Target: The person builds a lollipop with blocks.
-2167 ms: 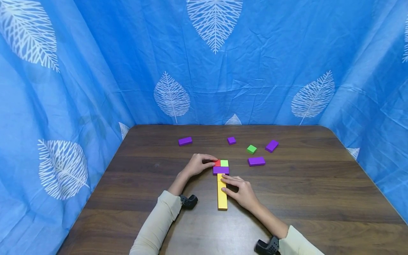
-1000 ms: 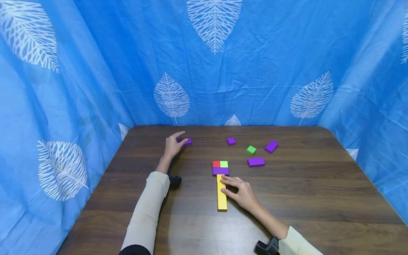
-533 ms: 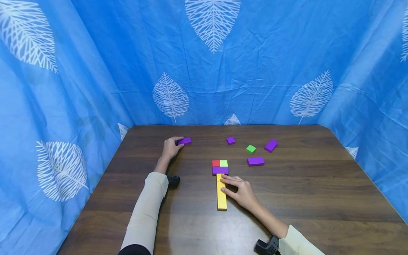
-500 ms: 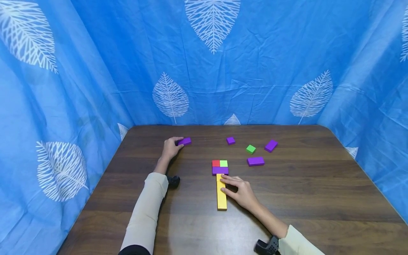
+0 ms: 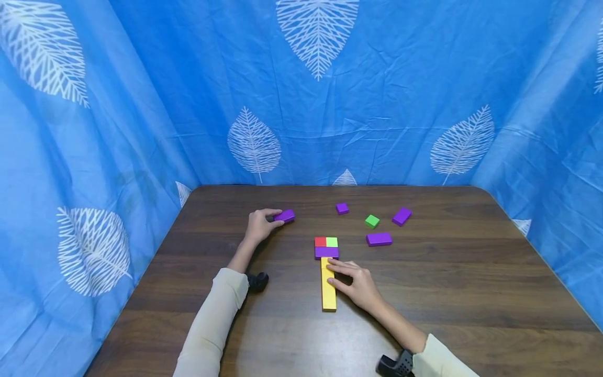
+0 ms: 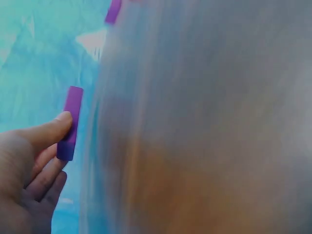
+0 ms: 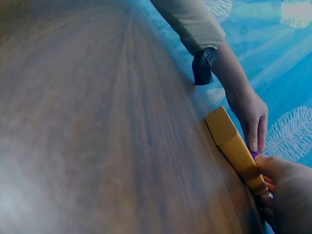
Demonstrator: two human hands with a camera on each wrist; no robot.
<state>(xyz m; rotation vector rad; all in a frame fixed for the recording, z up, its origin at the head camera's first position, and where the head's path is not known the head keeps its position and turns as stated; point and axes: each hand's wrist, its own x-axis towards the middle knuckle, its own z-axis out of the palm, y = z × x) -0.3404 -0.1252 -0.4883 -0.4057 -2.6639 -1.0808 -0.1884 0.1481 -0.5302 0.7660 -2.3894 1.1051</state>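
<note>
In the head view my left hand (image 5: 260, 226) pinches a purple block (image 5: 286, 215) by its left end, thumb on the near side. The left wrist view shows the thumb pressed on this purple block (image 6: 73, 112). My right hand (image 5: 360, 285) rests its thumb and fingertips on the yellow blocks, a small square one (image 5: 324, 263) and a long one (image 5: 328, 298) lined up toward me. Above them lie a purple block (image 5: 326, 252) set crosswise, then a red block (image 5: 320, 242) and a light green block (image 5: 332, 242) side by side.
Loose on the wooden table (image 5: 452, 272) are a small purple block (image 5: 342, 209), a green block (image 5: 372, 221) and two longer purple blocks, one tilted (image 5: 402, 216) and one nearer (image 5: 379, 240). A blue leaf-print curtain (image 5: 377, 104) hangs behind and at both sides.
My left hand left the red block, reached to the far-left purple block, took hold of it and has shifted it right and toward me. The right hand stays on the yellow blocks.
</note>
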